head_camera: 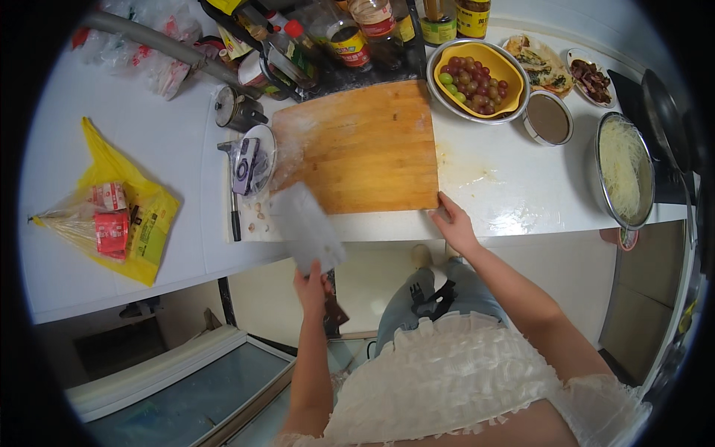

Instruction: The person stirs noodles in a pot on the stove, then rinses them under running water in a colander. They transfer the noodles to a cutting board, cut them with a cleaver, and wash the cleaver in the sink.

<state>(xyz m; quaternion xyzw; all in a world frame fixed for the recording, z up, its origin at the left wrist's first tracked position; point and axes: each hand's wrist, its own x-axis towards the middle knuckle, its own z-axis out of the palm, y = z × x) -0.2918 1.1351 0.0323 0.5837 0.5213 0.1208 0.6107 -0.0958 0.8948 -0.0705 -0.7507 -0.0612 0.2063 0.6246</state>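
My left hand (313, 286) is closed on the handle end of a wide-bladed kitchen cleaver (307, 226), which is blurred and points up over the counter's front edge. A wooden cutting board (363, 151) lies on the white counter, with whitish smears at its left side. At the board's lower right corner is my right hand (457, 224), thumb and index finger touching or very near the edge. Garlic-like bits (258, 212) lie left of the cleaver. Crumpled plastic film and a phone (246, 166) rest over a white plate (267, 146).
On the right stand a yellow basket of grapes (505, 64) in a metal bowl, a bowl of brown liquid (548, 118), a plate of dark food (591, 81) and a bowl of pale noodle-like shreds (621, 167). Bottles (371, 22) crowd behind the board. Left are a metal pot (237, 109) and yellow bag (151, 223).
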